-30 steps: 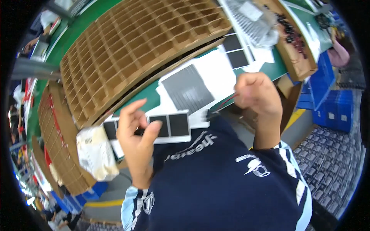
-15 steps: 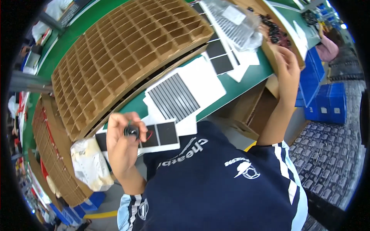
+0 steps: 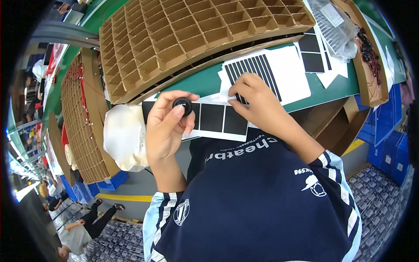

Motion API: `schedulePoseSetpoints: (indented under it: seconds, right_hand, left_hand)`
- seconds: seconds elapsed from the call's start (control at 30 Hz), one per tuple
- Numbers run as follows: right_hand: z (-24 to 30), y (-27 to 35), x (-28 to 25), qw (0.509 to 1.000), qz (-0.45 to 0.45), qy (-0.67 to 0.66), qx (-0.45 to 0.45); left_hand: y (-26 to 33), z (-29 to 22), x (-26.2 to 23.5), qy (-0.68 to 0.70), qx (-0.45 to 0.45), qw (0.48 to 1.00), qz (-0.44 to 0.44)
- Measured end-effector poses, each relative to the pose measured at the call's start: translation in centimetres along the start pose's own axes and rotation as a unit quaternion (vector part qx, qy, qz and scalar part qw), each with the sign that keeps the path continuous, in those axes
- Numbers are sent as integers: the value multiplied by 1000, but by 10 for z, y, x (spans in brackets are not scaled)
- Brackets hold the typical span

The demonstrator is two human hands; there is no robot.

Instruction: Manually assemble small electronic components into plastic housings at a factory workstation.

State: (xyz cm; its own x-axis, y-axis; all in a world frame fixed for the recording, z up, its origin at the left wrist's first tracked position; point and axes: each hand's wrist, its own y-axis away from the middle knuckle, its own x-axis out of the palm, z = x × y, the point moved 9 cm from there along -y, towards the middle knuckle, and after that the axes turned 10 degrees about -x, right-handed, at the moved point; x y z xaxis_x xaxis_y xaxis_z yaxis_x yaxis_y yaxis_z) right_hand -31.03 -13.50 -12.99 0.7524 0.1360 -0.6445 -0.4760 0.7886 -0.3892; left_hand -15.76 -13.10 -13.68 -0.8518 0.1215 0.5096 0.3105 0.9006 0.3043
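Raised over the near side of the bench, my left hand [image 3: 163, 124] is closed on a small round black part [image 3: 182, 106] with a domed face, held between thumb and fingers. To its right, my right hand [image 3: 257, 98] is bent over a white sheet with black strips [image 3: 253, 70], its thumb and forefinger brought together. Whatever those fingertips hold, if anything, is too small to make out. Partly behind my left hand lies a white card with black squares [image 3: 211, 118].
A cardboard divider tray [image 3: 174, 39] spans the back; another with red wires [image 3: 83, 126] stands left. A white bag [image 3: 124, 137] sits beside my left hand. At far right are a clear plastic bag [image 3: 336, 30] and a carton [image 3: 369, 83] of black parts. Someone [image 3: 76, 236] appears lower left.
My right hand has come from the carton of black parts at the right to the striped sheet. My left hand keeps hold of the round black part. The whole view has swung.
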Motion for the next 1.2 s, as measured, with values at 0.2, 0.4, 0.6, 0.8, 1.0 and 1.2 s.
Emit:
schedulePoseSetpoints:
  seconds: [0.2, 0.4, 0.6, 0.8, 1.0, 1.2]
  right_hand:
    - [30, -18, 44, 995, 16, -49, -82]
    - [50, -28, 98, 983, 50, -30, -175]
    - [59, -33, 109, 976, 66, 48, -200]
    - [58, -37, 116, 972, 107, 81, -191]
    - [51, -35, 116, 981, 102, 22, -164]
    - [35, -41, 112, 989, 91, -85, -80]
  left_hand:
    - [-1, -16, -14, 5, 42, 999, -6]
    - [13, -41, -23, -9, 118, 993, 8]
    - [16, -30, -36, 21, 67, 997, -42]
    - [13, -22, -29, -92, 0, 996, -19]
    - [12, -9, -29, 80, -47, 995, 27]
    - [10, -7, -8, 177, -63, 972, 142]
